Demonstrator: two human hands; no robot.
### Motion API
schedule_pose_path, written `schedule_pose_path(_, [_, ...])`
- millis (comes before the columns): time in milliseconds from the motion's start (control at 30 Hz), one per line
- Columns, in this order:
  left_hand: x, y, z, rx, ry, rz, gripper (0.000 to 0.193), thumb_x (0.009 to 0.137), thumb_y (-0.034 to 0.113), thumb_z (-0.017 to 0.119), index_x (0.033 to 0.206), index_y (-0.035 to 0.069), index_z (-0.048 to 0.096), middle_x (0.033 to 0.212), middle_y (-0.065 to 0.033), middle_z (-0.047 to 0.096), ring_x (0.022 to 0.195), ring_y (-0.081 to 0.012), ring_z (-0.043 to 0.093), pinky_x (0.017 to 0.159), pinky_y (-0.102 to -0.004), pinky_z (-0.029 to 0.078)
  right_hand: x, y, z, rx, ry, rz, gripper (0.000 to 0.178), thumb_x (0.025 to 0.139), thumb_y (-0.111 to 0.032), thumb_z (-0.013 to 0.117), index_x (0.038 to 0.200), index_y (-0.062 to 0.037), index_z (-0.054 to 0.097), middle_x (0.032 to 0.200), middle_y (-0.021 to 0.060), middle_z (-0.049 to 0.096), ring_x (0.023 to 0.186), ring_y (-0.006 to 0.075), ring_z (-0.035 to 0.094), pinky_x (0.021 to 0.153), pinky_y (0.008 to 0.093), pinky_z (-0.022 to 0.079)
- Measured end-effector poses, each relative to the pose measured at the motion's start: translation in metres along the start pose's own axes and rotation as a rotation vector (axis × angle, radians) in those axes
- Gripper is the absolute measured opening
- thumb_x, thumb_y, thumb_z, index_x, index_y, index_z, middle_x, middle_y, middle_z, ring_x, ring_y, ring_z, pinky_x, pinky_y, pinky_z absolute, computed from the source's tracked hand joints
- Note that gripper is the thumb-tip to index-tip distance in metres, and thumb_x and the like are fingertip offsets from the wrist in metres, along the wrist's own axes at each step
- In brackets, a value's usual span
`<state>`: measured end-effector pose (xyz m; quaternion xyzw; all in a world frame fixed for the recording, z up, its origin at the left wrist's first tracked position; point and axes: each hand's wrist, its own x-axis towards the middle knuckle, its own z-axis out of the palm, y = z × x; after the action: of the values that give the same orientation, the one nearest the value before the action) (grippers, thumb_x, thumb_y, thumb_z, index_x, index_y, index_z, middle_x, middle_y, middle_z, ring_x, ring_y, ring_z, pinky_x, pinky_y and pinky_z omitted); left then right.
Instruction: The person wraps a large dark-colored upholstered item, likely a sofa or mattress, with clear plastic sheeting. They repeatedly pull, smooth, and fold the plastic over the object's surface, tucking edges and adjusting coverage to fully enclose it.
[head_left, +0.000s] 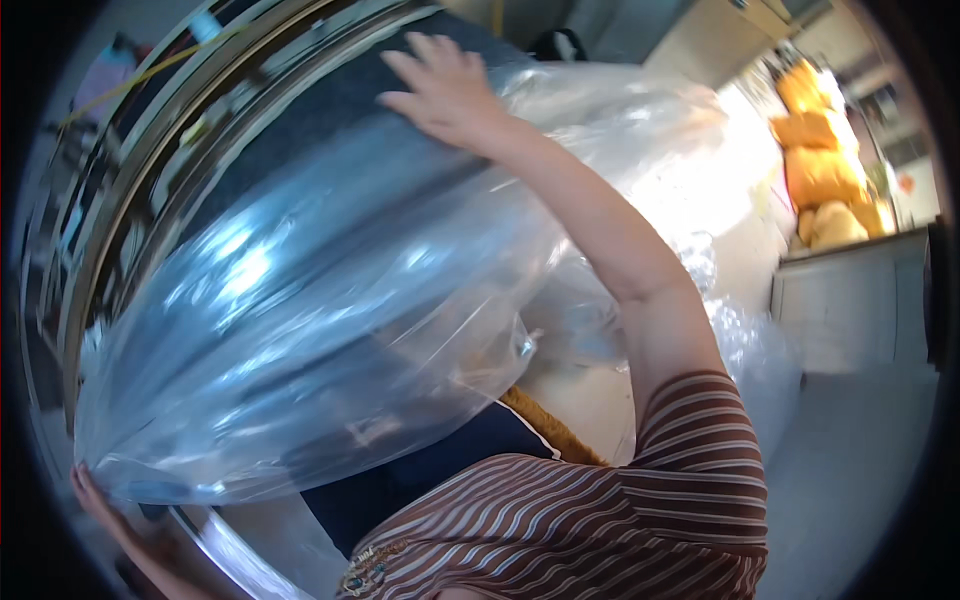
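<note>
A large clear plastic sheet (300,330) stretches across the view in front of me, glossy and creased; I cannot tell whether it is a bag. At the lower left my left hand (92,498) is closed on its gathered corner, with the fingertips partly out of sight. My right arm reaches far forward over the sheet. There my right hand (440,92) is open with its fingers spread, at the sheet's far edge above a dark blue-grey surface (290,130). Whether the palm presses on the film is unclear.
Long metal rails (150,150) run along the far left side. More clear plastic (745,350) bunches at the right, beside my upper arm. Beyond it, yellow-orange bundles (825,175) are piled near a pale cabinet (850,305). A brown furry edge (550,425) shows near my body.
</note>
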<state>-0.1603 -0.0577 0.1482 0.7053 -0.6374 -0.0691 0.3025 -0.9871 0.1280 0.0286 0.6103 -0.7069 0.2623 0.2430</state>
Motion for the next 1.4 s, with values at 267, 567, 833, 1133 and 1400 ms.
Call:
schedule_pose_path(267, [-0.059,-0.043,-0.001,0.212,0.078,0.095,0.041,0.089,0.025,0.058,0.123,0.003,0.054,0.12,-0.0134,0.059,0.109,-0.0257,0.056,0.095,-0.0361,0.041,0.0,-0.03,0.003,0.366,-0.177,-0.204,0.049,0.085,-0.036,0.061,0.122,-0.0047,0.054,0.13,0.0166,0.049,0.123,0.0352,0.043,0.101,0.0417,0.034])
schedule_pose_path(567, [-0.146,-0.005,0.136,0.45,0.153,0.265,0.06,0.092,0.044,0.045,0.134,0.002,0.04,0.141,-0.0159,0.039,0.133,-0.0288,0.034,0.105,-0.0479,0.027,-0.019,-0.249,-0.017,0.628,-0.357,-0.498,0.049,0.077,-0.032,0.069,0.117,-0.0061,0.056,0.13,0.0144,0.049,0.126,0.0365,0.039,0.103,0.0448,0.03])
schedule_pose_path(833, [-0.177,0.032,0.145,0.166,0.286,0.358,0.053,0.092,0.035,0.049,0.134,0.004,0.04,0.137,-0.0159,0.042,0.125,-0.03,0.041,0.102,-0.0463,0.03,-0.016,-0.446,0.014,0.766,-0.395,-0.642,0.052,0.074,-0.034,0.071,0.114,-0.0054,0.054,0.131,0.0148,0.046,0.131,0.0343,0.034,0.105,0.0539,0.026])
schedule_pose_path(1133, [-0.129,-0.054,0.053,0.34,0.234,-0.056,0.038,0.088,0.029,0.055,0.121,0.01,0.052,0.091,-0.0137,0.064,0.088,-0.0319,0.062,0.076,-0.0403,0.047,0.007,-0.48,0.007,1.427,-0.856,-0.553,0.013,0.083,-0.011,0.063,0.088,-0.0072,0.051,0.124,0.0145,0.053,0.107,0.0273,0.056,0.088,0.0362,0.044])
schedule_pose_path(1400, [-0.086,-0.031,-0.02,-0.115,0.607,0.201,0.015,0.083,0.019,0.064,0.094,0.008,0.065,0.081,-0.0045,0.061,0.068,-0.0151,0.055,0.064,-0.0305,0.045,0.013,-0.48,-0.017,1.284,-2.011,-0.119,0.077,0.085,-0.064,0.048,0.137,-0.007,0.039,0.12,0.0137,0.058,0.058,0.0106,0.054,0.047,0.0236,0.044])
